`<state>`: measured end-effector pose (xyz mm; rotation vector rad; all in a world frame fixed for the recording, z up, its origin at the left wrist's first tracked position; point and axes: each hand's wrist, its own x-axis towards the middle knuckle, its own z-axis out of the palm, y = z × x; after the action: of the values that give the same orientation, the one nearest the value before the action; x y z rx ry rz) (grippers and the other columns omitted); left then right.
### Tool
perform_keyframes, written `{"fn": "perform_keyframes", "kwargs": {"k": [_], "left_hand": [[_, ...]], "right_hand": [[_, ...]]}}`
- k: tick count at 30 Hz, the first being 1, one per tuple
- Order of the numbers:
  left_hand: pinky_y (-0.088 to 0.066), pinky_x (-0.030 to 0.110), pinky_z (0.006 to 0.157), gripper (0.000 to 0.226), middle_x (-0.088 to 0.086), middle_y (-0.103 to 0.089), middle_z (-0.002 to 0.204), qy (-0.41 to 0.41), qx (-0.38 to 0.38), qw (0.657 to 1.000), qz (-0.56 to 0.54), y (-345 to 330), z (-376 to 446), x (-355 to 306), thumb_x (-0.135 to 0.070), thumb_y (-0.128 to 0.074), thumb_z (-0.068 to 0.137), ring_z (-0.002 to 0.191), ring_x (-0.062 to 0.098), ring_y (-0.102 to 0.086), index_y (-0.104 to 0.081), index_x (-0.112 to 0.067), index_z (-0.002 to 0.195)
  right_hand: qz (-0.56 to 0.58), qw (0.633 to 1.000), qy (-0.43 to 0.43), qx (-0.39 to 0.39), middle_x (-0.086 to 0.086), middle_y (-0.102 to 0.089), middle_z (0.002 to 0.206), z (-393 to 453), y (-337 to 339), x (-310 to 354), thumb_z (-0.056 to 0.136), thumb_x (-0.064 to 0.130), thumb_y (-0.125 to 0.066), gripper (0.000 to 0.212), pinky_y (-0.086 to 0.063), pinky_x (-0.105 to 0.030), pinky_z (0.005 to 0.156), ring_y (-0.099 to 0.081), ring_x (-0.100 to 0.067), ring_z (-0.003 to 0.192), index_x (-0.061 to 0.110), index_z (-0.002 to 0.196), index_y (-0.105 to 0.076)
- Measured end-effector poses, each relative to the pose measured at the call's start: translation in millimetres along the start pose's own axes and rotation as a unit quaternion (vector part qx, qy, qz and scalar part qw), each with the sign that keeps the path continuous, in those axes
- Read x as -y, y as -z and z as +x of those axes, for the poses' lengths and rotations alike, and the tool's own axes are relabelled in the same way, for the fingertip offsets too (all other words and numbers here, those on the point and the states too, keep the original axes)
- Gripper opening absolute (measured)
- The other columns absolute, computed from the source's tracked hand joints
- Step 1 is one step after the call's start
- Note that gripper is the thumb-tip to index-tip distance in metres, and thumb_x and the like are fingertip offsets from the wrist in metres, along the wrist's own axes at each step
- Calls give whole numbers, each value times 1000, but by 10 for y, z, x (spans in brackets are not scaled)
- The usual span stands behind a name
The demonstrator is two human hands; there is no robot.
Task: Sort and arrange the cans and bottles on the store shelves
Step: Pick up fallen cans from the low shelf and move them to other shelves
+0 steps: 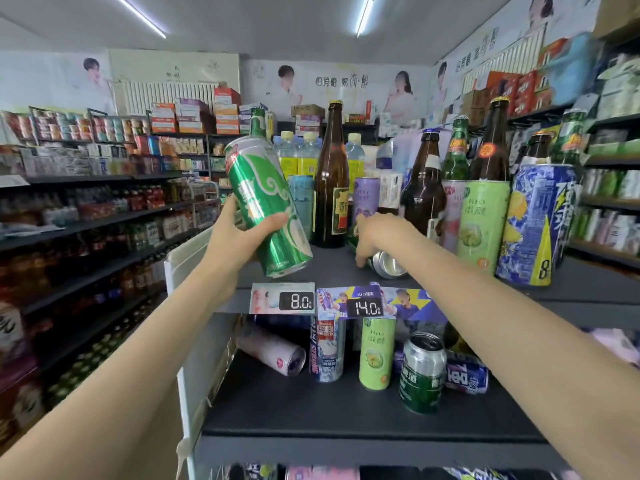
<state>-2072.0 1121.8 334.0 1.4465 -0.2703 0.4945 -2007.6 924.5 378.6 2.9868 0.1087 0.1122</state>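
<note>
our left hand (pixel 239 237) grips a tilted green can (pixel 266 206) above the top shelf (pixel 332 268); our right hand (pixel 377 237) curls over a fallen can (pixel 389 265) there.

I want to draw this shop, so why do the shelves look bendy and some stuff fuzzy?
Head view: the wide lens bows the shelf edge and tilts the blue can near the side; the left shelves are smeared and out of focus; ceiling lights streak brightly; the green can in the left hand shows glare; the right hand looks slightly blurred.
</note>
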Motion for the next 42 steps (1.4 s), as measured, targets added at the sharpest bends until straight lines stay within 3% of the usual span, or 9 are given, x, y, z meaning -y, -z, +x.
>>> {"fn": "perform_keyframes", "kwargs": {"k": [9,12,16,19,22,27,31,36,42], "left_hand": [[-56,37,81,72,-1,-64,115,-38,41,998,-11,-60,-467,-174,-27,-76,64,99,17,-66,-44,-25,129],[-56,29,69,68,-6,-67,108,-50,77,995,-46,-179,-662,-228,-18,-73,70,93,13,-68,-42,-22,130],[-54,34,77,74,-10,-70,102,-40,161,986,-35,-196,-1017,-135,-28,-78,56,95,13,-66,-46,-28,123],[-49,42,88,78,-10,-67,108,-12,218,976,11,-183,-1356,116,-35,-88,47,98,15,-65,-50,-40,115],[-51,21,80,82,-14,-65,109,28,233,971,44,-284,-1650,414,-34,-88,46,102,9,-63,-47,-42,116],[-54,18,77,70,-20,-70,96,151,202,966,61,-514,-2076,1073,-13,-87,59,90,0,-65,-48,-24,116],[-55,22,78,94,-7,-73,94,261,199,936,129,-670,-2522,1701,-54,-89,32,89,6,-68,-59,-10,110],[-49,12,67,57,-7,-65,90,312,132,923,183,-1019,-2783,2469,5,-81,61,76,1,-61,-54,-10,108],[-48,30,89,79,-2,-64,109,300,53,926,223,-1437,-2544,3368,-12,-85,60,97,17,-61,-46,-19,128]], "right_hand": [[353,933,53,-33,-10,-47,127,-479,154,-262,80,29,-71,72,-48,-26,83,-53,-25,105,6,137,-32],[589,800,78,-88,-7,-58,101,-913,258,-368,82,15,-69,52,-50,-19,49,-65,-15,66,10,124,-38],[767,612,136,-135,-2,-68,93,-1443,-103,-588,77,14,-70,48,-54,-30,63,-70,-15,74,16,120,-50],[749,631,146,-140,12,-71,88,-1882,-645,-695,57,20,-79,62,-54,-25,68,-68,-6,83,24,112,-51],[689,698,123,-149,21,-67,99,-2189,-1236,-795,46,38,-80,76,-51,-19,84,-63,0,98,33,115,-47],[664,739,52,-104,29,-67,91,-2419,-2158,-1110,47,38,-84,70,-48,-8,70,-62,11,87,34,105,-45],[599,801,-7,-20,12,-64,101,-2538,-3076,-1435,52,29,-91,70,-45,-15,80,-60,6,92,36,104,-45],[615,785,-67,18,3,-63,114,-2309,-3954,-1420,56,15,-89,77,-46,-29,96,-59,-12,107,38,114,-44],[624,769,-125,-61,-4,-60,114,-1640,-4514,-1204,59,5,-86,71,-42,-24,94,-56,-16,105,16,118,-48]]}}
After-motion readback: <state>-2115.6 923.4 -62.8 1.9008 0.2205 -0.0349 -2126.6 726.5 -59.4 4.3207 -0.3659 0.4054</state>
